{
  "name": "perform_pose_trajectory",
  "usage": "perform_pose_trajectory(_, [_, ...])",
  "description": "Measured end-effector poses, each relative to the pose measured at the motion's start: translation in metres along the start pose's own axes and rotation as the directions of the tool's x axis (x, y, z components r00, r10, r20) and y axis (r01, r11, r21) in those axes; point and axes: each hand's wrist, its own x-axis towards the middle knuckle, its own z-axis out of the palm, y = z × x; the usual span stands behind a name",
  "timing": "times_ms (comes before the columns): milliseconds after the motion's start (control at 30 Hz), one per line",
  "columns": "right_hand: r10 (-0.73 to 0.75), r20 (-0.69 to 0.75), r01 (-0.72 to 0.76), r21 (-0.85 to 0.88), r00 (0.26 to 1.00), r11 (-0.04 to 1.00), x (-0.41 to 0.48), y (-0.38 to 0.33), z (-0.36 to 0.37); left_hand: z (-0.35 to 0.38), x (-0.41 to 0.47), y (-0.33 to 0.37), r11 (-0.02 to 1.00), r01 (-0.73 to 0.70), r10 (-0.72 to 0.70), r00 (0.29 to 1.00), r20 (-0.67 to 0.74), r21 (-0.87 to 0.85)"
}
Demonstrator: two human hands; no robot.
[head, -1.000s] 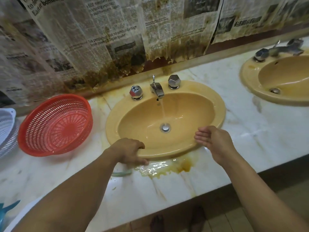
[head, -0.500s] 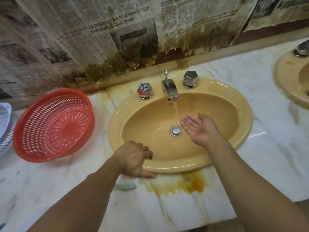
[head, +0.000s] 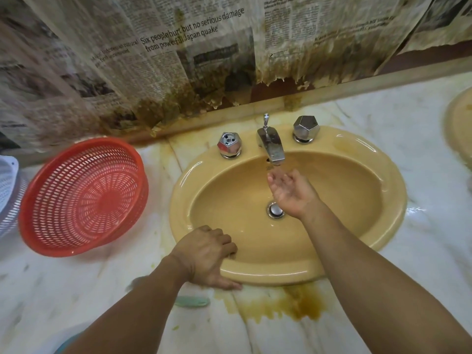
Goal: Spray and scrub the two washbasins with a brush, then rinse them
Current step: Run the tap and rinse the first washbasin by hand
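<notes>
1. Washbasin [head: 268, 275], the yellow one, sits sunk in the marble tabletop [head: 421, 238] dead ahead, its long axis running left to right along the wall.
2. Right hand [head: 291, 192] is out over the bowl, palm up, grip apart and holding nothing. It is cupped straight below the spout [head: 272, 146], and a thin stream of water lands on the fingers [head: 277, 180].
3. Here's the line that matters: spout, palm and drain [head: 275, 210] all lie along the bowl's middle, back to front. The right hand is much nearer the faceted knob [head: 306, 129] than the left is.
4. Left hand [head: 207, 256] is at the near rim with its grip clamped on it. The fingers curl into the bowl and the thumb lies along the outer edge.
5. Looks like the rinse stage to me. A scoop of water would have to be thrown sideways to reach the bowl's walls.
6. A second basin [head: 459, 129] just peeks in at the far right, on the right hand's side.
7. Containers now: the bowl holds only a wet film. The red basket [head: 84, 198] tips on its side at the left with nothing showing inside. A white basket [head: 7, 185] is cut off by the edge, so its contents can't be seen.
8. No brush or spray bottle in sight.
</notes>
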Motion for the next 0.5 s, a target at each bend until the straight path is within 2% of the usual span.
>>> perform_pose_trajectory(233, [0.007,0.073,-0.006,-0.011,0.997,1.000,-0.023,-0.003,-0.002,0.002,-0.001,0.000,1.000,-0.010,0.011,0.999,-0.047,0.014])
perform_pose_trajectory(400, [0.030,0.077,-0.022,-0.099,0.997,0.995,-0.066,0.003,-0.003,-0.006,-0.001,0.004,0.999,0.036,-0.038,0.997,0.060,0.033])
perform_pose_trajectory(500, [0.042,0.057,-0.030,-0.200,0.997,0.979,-0.093,0.008,-0.009,-0.008,-0.001,0.006,0.998,0.049,-0.052,0.996,0.070,0.045])
